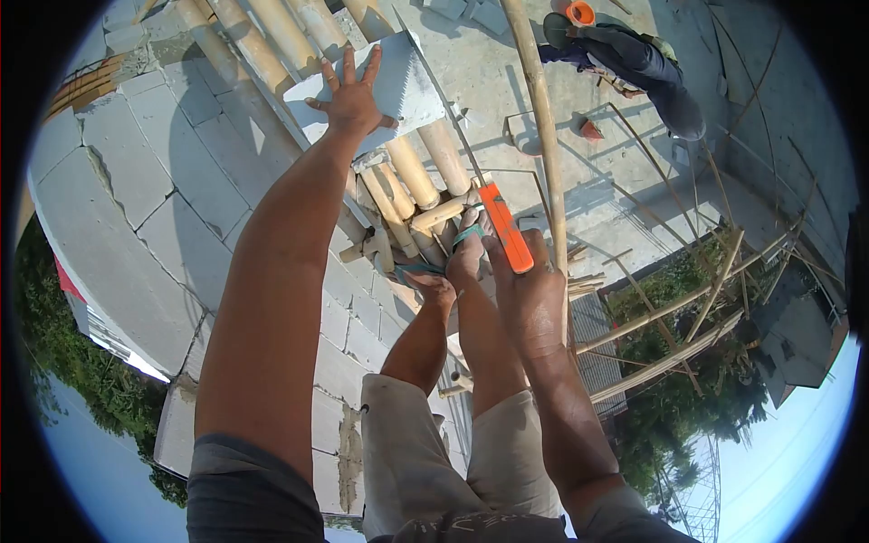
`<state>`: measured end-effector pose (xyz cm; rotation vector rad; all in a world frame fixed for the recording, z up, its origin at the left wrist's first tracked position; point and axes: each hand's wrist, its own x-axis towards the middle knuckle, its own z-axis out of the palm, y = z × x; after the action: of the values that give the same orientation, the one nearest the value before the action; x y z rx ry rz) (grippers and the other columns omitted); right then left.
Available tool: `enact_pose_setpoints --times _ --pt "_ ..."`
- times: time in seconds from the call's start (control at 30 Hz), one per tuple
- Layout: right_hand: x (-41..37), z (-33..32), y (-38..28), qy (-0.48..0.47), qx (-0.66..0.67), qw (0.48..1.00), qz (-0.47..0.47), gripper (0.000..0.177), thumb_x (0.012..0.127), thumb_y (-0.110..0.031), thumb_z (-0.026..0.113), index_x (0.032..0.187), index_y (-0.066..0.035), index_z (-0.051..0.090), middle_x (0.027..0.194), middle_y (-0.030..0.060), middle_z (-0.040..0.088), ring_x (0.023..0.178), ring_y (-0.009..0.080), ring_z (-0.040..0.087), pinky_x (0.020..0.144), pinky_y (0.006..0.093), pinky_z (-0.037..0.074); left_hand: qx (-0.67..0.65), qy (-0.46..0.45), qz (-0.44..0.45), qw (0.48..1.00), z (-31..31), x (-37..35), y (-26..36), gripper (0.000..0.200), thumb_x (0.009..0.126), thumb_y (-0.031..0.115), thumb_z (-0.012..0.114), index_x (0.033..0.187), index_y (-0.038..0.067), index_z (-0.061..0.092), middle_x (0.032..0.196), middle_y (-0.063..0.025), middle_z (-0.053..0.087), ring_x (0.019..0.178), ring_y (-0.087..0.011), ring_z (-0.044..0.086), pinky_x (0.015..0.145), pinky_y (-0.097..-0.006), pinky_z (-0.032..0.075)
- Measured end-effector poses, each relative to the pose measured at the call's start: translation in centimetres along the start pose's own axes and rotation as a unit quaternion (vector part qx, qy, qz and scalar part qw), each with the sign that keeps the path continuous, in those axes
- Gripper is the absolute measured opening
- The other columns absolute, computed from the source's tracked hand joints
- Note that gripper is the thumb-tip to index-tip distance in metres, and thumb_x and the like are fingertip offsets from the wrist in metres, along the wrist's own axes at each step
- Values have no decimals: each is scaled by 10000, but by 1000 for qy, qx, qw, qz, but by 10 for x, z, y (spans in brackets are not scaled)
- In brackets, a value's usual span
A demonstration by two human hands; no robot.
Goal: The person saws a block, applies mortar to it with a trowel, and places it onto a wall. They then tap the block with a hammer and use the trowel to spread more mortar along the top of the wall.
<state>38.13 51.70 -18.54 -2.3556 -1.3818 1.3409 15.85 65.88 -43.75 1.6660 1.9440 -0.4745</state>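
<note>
My left hand [353, 107] presses flat on a pale lightweight concrete block [418, 95], fingers spread. The block rests on a platform of bamboo poles [409, 172]. In my right hand [528, 285] is the orange handle of a hand saw [503, 224], fingers wrapped round it. The saw's thin blade stretches up and away along the block's right edge, overlapping it in this view. Jagged tooth-like marks show on the block's face beside the blade. My sandalled feet stand on the poles just below the block.
A wall of pale blocks [136, 172] runs along the left. An upright bamboo pole [540, 118] rises close to my right. Far below, another person [634, 59] bends near an orange bucket [580, 14] on the concrete floor. Bamboo scaffolding [679, 312] crosses at right.
</note>
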Motion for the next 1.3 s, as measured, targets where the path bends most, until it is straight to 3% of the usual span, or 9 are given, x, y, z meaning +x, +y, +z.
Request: enact_pose_setpoints --times 0.1,0.23,0.53,0.73,0.87,0.97,1.03,1.17,1.3 --pt "21 15 1 2 -51 998 -24 402 997 -417 614 1042 -19 580 769 224 700 745 452 693 659 521 557 31 5 10 999 0 -2 1 1395 567 537 945 1598 500 6 1713 -7 14 1546 -463 1 1020 -873 294" --pt "157 66 -55 40 -83 993 -73 406 985 -414 623 1075 -19 600 845 250 721 846 460 703 767 522 568 47 27 23 998 -1 3 2 1388 556 578 932 1602 491 23 1709 -21 33 1537 -490 4 1018 -874 290" --pt "-5 -7 2 -1 -28 999 -29 336 994 -366 634 1016 -33 592 774 222 703 770 415 716 648 496 570 13 -20 -6 1000 2 -1 3 1423 555 478 971 1578 548 -16 1716 13 2 1558 -430 -11 1055 -866 254" --pt "163 62 -69 34 -90 992 -79 410 984 -408 621 1040 -2 607 829 256 713 839 459 707 756 524 576 -48 38 61 996 30 18 -17 1393 547 522 958 1586 535 32 1713 12 19 1554 -439 -10 1054 -881 214" --pt "69 21 -21 -26 -124 992 -25 366 998 -377 617 1074 -21 582 799 229 711 788 430 718 717 501 584 8 -27 -17 999 -4 4 3 1412 541 505 970 1576 560 11 1714 20 14 1561 -409 -12 1056 -878 216" --pt "-10 4 13 4 -3 1000 -1 357 997 -383 621 1061 -35 572 770 219 705 751 438 706 682 512 573 7 -8 -3 1000 -4 -4 3 1425 529 484 977 1573 567 10 1711 24 10 1560 -408 12 1067 -865 227" --pt "3 16 11 23 -45 998 -33 362 994 -386 623 1056 -32 576 772 225 705 737 439 705 663 513 569 13 -9 3 1000 0 -4 2 1412 541 489 972 1574 564 11 1710 19 11 1559 -411 16 1065 -863 235" --pt "145 69 -43 52 -89 993 -62 372 991 -388 609 1046 -20 594 798 230 715 808 447 708 758 525 570 25 16 56 998 22 15 -7 1367 544 481 970 1596 495 97 1693 3 89 1538 -435 88 996 -888 298" --pt "111 40 -38 -10 -126 990 -60 389 987 -379 625 1089 -6 582 788 222 718 800 422 723 730 501 583 16 41 19 999 -5 -2 5 1373 532 458 979 1588 522 103 1696 10 84 1543 -426 83 1011 -884 290"
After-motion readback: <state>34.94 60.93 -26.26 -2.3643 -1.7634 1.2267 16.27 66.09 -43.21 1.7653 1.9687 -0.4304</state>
